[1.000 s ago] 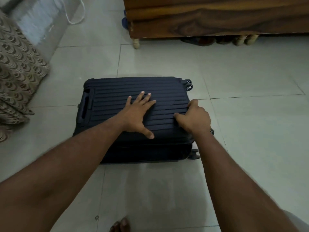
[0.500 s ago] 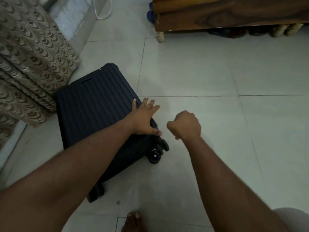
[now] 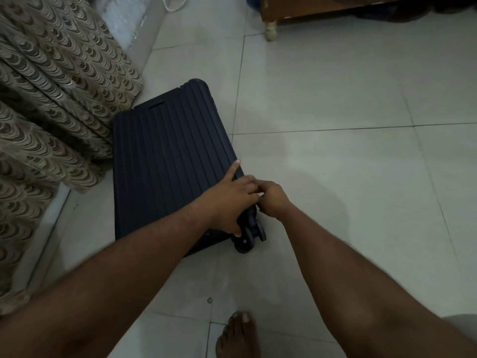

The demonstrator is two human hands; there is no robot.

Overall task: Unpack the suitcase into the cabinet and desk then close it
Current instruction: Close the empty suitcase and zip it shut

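The dark blue ribbed suitcase (image 3: pixel 165 161) lies flat and closed on the tiled floor, its wheels (image 3: pixel 247 239) at the near end. My left hand (image 3: pixel 227 202) rests on its near right corner, index finger straight along the top edge and thumb down the end face by a wheel. My right hand (image 3: pixel 273 200) is curled against the suitcase's right side, touching my left fingers. Whatever its fingertips hold is hidden.
A patterned curtain (image 3: pixel 51 99) hangs just left of the suitcase. A wooden piece of furniture (image 3: pixel 309 9) on short legs stands at the far top right. My bare foot (image 3: pixel 236 337) is on the tiles at the bottom. Open floor lies to the right.
The suitcase has been swung from crosswise to lengthwise beside the curtain. My right hand has come from free air to the suitcase's right edge, next to my left hand.
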